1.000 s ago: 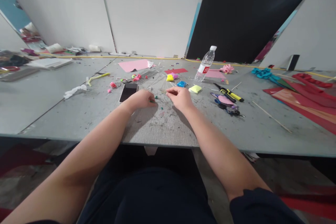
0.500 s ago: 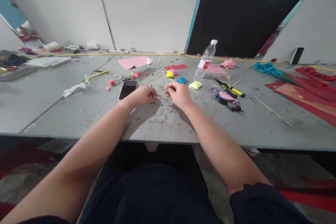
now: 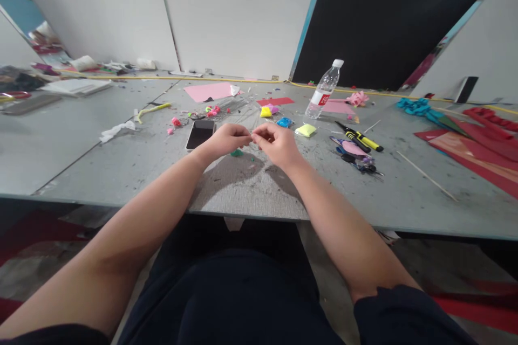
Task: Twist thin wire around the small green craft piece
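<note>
My left hand (image 3: 232,139) and my right hand (image 3: 277,143) meet fingertip to fingertip just above the table. The fingers of both are pinched together, and whatever lies between them is too small or too hidden to name. A green lump (image 3: 237,153), perhaps clay, shows under my left hand, with a tiny green bit (image 3: 252,159) beside it on the table. A phone (image 3: 201,135) lies left of my left hand. Beyond my right hand are a blue packet (image 3: 284,122), a light yellow packet (image 3: 305,130) and a bright yellow packet (image 3: 265,112).
A clear plastic bottle (image 3: 325,89) stands upright behind the packets. To the right lie yellow-black pliers (image 3: 358,136), a thin stick (image 3: 427,175) and red sheets (image 3: 473,153). Pink paper (image 3: 210,91) and small pink pieces (image 3: 175,122) are at the back left. The table edge (image 3: 251,217) runs in front of me.
My hands have come together from a small gap, and their fingertips now touch. The green lump under my left hand has come into clearer view. The camera view has shifted slightly.
</note>
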The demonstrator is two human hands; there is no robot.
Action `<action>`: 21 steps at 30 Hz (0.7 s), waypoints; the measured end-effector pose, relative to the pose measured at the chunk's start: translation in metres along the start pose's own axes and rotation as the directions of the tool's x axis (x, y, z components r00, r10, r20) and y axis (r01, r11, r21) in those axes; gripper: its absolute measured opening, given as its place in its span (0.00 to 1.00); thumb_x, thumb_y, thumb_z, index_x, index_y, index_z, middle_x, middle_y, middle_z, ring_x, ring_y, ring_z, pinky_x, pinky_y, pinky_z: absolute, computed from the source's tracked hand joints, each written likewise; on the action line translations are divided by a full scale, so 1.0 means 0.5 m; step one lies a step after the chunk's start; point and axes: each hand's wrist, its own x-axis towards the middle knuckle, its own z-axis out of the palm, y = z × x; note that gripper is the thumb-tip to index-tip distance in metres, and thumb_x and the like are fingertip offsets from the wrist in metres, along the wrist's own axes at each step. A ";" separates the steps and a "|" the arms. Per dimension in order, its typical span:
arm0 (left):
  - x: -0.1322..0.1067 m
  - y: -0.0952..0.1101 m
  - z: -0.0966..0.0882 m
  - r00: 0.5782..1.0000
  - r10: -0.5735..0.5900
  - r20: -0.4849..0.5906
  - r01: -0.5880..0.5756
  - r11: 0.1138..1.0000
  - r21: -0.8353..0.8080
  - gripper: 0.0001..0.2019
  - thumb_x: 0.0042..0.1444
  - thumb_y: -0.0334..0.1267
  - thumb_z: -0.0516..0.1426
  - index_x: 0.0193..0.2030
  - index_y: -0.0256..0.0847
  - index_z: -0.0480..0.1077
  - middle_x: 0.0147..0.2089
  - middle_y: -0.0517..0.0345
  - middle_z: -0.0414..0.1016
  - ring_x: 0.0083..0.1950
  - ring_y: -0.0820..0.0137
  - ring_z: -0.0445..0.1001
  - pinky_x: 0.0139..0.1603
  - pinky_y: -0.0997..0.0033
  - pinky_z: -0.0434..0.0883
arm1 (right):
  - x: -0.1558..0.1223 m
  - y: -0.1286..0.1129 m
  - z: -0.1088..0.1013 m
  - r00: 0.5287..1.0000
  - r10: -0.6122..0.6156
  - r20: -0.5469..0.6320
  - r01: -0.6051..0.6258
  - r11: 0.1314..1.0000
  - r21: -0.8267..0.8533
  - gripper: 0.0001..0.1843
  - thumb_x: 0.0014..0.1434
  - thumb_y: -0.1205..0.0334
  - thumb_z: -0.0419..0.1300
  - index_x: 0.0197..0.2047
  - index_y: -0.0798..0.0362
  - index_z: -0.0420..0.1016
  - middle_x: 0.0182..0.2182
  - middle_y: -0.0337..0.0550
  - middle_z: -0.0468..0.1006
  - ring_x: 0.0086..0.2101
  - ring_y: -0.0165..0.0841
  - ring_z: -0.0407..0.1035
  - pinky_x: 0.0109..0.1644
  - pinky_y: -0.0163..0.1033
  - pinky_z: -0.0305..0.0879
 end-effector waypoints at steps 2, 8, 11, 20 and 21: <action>-0.003 0.004 0.000 0.999 -0.013 0.045 0.017 0.997 -0.080 0.10 0.57 0.30 0.60 0.25 0.38 0.70 0.23 0.61 0.67 0.25 0.76 0.63 0.28 0.71 0.61 | -0.002 -0.004 -0.001 0.997 -0.073 0.013 0.074 0.992 -0.098 0.03 0.61 0.61 0.64 0.36 0.50 0.79 0.33 0.43 0.82 0.33 0.34 0.74 0.41 0.42 0.73; -0.007 0.011 -0.006 0.992 -0.037 0.125 0.065 0.971 -0.231 0.12 0.58 0.28 0.59 0.24 0.39 0.67 0.23 0.61 0.67 0.26 0.75 0.64 0.32 0.68 0.64 | -0.002 0.002 -0.005 0.980 -0.196 0.027 0.198 0.975 -0.102 0.06 0.63 0.61 0.63 0.37 0.50 0.82 0.33 0.43 0.79 0.34 0.35 0.71 0.36 0.41 0.68; -0.008 0.010 -0.008 0.992 -0.022 0.123 0.056 0.957 -0.283 0.12 0.59 0.29 0.58 0.24 0.39 0.67 0.23 0.61 0.66 0.25 0.76 0.63 0.31 0.68 0.63 | -0.003 0.003 -0.008 0.969 -0.246 0.013 0.246 0.967 -0.059 0.07 0.63 0.59 0.63 0.38 0.49 0.83 0.34 0.44 0.80 0.34 0.35 0.71 0.35 0.40 0.67; -0.009 0.011 -0.008 0.991 -0.009 0.136 0.057 0.934 -0.352 0.14 0.60 0.29 0.58 0.22 0.39 0.66 0.21 0.61 0.64 0.24 0.77 0.62 0.28 0.69 0.60 | -0.004 -0.004 -0.012 0.981 -0.189 0.037 0.192 0.979 -0.072 0.10 0.63 0.57 0.62 0.39 0.48 0.85 0.38 0.45 0.81 0.34 0.34 0.70 0.33 0.40 0.68; -0.009 0.010 -0.008 0.990 -0.012 0.138 0.061 0.932 -0.356 0.15 0.59 0.30 0.59 0.22 0.39 0.66 0.21 0.61 0.64 0.24 0.77 0.62 0.28 0.69 0.60 | -0.004 -0.004 -0.012 0.981 -0.190 0.036 0.192 0.979 -0.068 0.10 0.63 0.56 0.62 0.39 0.48 0.85 0.38 0.45 0.81 0.34 0.34 0.70 0.33 0.40 0.68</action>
